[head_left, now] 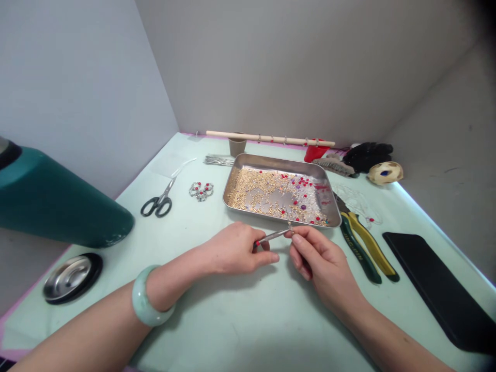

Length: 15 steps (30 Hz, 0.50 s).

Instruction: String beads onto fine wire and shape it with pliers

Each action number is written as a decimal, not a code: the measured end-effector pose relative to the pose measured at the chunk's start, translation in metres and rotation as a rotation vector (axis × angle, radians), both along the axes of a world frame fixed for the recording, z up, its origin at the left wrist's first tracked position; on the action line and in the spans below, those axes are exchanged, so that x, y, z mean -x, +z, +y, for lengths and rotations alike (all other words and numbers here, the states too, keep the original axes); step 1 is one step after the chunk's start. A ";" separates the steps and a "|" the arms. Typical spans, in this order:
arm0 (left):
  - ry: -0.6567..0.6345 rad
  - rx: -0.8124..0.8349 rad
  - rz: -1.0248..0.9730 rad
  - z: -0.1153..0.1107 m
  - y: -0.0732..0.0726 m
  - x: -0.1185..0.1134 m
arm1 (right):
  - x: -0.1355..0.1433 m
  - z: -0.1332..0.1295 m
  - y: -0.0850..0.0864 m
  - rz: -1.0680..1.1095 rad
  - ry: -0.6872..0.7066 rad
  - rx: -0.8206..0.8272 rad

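A slim metal tool (274,236) with a dark and red handle end is held in my left hand (242,249), and its tip points right. My right hand (318,253) pinches a small beaded piece (290,227) between thumb and forefinger, and the tool's tip meets it there. Both hands are just in front of a metal tray (253,212) of gold, clear, red and purple beads. To the left of the tray lies a wire-and-bead piece (201,191) with red beads.
Scissors (158,203), a teal bottle (62,199) and a round metal lid (72,279) are left. Green-yellow pliers (364,243) and a black phone-like slab (437,289) lie right. Behind the tray are a wooden stick (271,139), a small cup (237,145) and wires (219,160).
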<state>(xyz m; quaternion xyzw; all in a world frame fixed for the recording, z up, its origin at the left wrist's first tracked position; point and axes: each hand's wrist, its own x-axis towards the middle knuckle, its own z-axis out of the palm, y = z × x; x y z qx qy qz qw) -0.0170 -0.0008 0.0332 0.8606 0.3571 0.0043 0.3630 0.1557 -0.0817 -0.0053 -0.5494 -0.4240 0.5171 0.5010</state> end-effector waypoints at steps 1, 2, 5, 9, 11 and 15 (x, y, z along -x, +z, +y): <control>0.000 -0.004 0.003 0.000 0.000 0.000 | 0.000 0.000 0.000 0.001 0.000 0.002; 0.002 -0.004 0.005 0.000 0.001 -0.001 | 0.000 0.000 0.000 -0.001 0.000 0.003; 0.007 -0.001 0.006 0.000 0.000 -0.001 | 0.001 0.000 0.001 -0.013 0.007 0.010; 0.012 0.002 -0.003 0.000 -0.001 -0.001 | 0.001 0.000 0.002 -0.023 0.008 0.003; 0.012 0.007 -0.015 0.001 -0.001 0.000 | 0.001 -0.001 0.002 -0.026 0.007 0.001; 0.021 0.010 -0.017 0.000 0.000 -0.001 | 0.002 -0.001 0.003 -0.029 0.006 0.005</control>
